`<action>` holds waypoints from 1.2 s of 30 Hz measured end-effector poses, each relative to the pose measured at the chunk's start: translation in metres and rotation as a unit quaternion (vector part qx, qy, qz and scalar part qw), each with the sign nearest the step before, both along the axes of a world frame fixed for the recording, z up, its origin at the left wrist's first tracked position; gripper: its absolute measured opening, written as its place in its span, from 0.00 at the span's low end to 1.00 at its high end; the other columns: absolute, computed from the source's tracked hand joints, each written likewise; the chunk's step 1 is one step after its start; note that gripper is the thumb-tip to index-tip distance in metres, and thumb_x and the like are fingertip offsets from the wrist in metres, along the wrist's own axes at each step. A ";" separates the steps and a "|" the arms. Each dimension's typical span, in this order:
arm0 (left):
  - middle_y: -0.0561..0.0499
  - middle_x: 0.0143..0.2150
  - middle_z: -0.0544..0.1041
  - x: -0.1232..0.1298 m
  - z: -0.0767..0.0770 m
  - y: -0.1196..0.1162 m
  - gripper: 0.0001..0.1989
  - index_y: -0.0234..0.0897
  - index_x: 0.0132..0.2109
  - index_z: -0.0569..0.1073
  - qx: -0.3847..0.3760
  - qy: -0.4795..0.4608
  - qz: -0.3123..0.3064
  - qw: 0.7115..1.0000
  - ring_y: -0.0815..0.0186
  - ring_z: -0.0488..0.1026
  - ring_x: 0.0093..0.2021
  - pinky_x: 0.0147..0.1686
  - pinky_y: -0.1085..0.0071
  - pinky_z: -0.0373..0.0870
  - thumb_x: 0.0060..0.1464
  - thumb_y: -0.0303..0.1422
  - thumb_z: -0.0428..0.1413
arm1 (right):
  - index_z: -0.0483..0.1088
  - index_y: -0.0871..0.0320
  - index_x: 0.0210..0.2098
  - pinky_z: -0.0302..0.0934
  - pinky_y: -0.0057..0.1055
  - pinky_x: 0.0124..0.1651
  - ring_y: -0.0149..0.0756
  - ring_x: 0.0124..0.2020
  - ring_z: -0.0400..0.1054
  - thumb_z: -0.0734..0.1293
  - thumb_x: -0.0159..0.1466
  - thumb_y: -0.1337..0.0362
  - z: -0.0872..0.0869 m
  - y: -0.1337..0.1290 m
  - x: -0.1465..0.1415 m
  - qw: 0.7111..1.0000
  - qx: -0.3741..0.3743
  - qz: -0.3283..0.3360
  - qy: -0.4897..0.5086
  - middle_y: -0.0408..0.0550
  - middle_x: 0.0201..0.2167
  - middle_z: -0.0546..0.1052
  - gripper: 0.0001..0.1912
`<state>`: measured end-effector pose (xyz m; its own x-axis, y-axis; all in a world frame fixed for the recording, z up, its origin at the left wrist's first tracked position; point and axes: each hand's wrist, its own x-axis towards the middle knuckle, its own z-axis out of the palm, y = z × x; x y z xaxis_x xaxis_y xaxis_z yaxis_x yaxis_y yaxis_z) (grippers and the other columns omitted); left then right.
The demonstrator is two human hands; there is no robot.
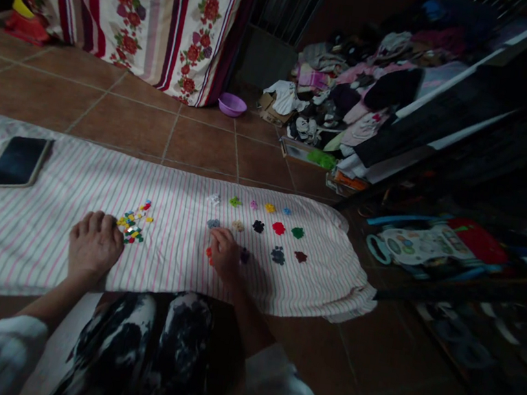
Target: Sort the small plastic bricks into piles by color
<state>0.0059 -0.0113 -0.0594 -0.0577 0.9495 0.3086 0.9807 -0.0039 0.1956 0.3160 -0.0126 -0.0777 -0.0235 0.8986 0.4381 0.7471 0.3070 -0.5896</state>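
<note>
My left hand (95,242) rests palm down on the striped cloth, its fingers loosely bent and slightly apart. Just right of it lies a mixed heap of small coloured pieces (131,228), mostly yellow, green, red and white. My right hand (225,254) has thumb and fingers pinched together just below a grey-blue pile (213,224); anything between the fingertips is too small to make out. Partly covered by this hand are an orange-red pile (209,254) and a dark purple pile (244,255). Close by are beige (238,225), black (258,226) and red (279,228) piles.
More single-colour piles, including green (297,232), dark grey (277,255) and brown (301,256), lie at the right. A phone (18,162) is on the cloth's left. Beyond are a purple basin (232,105), a flowered curtain (157,12) and heaped clothes (347,91).
</note>
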 end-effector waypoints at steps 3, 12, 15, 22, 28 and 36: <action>0.30 0.54 0.74 0.000 -0.002 0.000 0.18 0.31 0.51 0.72 0.006 -0.001 0.000 1.000 0.41 0.67 0.62 0.55 0.44 0.65 0.63 0.35 0.43 | 0.79 0.57 0.45 0.70 0.34 0.54 0.36 0.47 0.75 0.59 0.67 0.72 0.002 -0.004 -0.039 0.998 -0.037 0.047 0.001 0.52 0.43 0.80 0.18; 0.33 0.55 0.73 0.000 -0.002 0.002 0.19 0.30 0.51 0.72 -0.019 0.018 0.013 1.000 0.44 0.65 0.63 0.57 0.49 0.63 0.64 0.36 0.42 | 0.77 0.53 0.50 0.68 0.29 0.53 0.34 0.49 0.74 0.62 0.69 0.70 0.006 -0.003 -0.112 0.981 -0.131 0.132 -0.047 0.48 0.49 0.79 0.16; 0.34 0.56 0.72 -0.001 -0.005 0.002 0.19 0.32 0.51 0.72 -0.013 0.022 0.013 1.000 0.45 0.64 0.63 0.58 0.50 0.61 0.64 0.36 0.42 | 0.76 0.53 0.54 0.67 0.30 0.56 0.34 0.51 0.73 0.62 0.70 0.69 0.005 0.004 -0.125 0.979 -0.135 0.143 -0.056 0.49 0.49 0.78 0.17; 0.35 0.55 0.73 -0.003 -0.008 0.002 0.19 0.33 0.51 0.72 -0.001 0.030 0.004 1.000 0.45 0.64 0.63 0.57 0.50 0.61 0.66 0.37 0.42 | 0.74 0.52 0.57 0.66 0.30 0.56 0.35 0.52 0.71 0.62 0.70 0.68 0.011 0.018 -0.147 0.973 -0.163 0.125 -0.104 0.49 0.50 0.77 0.18; 0.35 0.56 0.72 -0.004 -0.007 0.002 0.19 0.34 0.51 0.72 -0.002 0.006 -0.001 1.000 0.45 0.64 0.62 0.57 0.50 0.60 0.66 0.38 0.42 | 0.75 0.51 0.56 0.66 0.29 0.55 0.35 0.51 0.72 0.65 0.70 0.65 0.007 0.018 -0.157 0.977 -0.172 0.075 -0.098 0.47 0.50 0.78 0.17; 0.34 0.58 0.72 -0.006 -0.012 0.002 0.22 0.33 0.53 0.71 -0.005 0.014 0.003 1.000 0.45 0.63 0.63 0.58 0.51 0.59 0.67 0.41 0.41 | 0.75 0.49 0.57 0.64 0.29 0.56 0.34 0.52 0.71 0.63 0.71 0.65 0.001 0.014 -0.156 0.981 -0.153 0.082 -0.088 0.47 0.51 0.77 0.17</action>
<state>0.0000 -0.0090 -0.0711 -0.0544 0.9521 0.3008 0.9857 0.0032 0.1682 0.1598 0.0014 -0.0767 -0.2298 0.9652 0.1246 0.8011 0.2602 -0.5389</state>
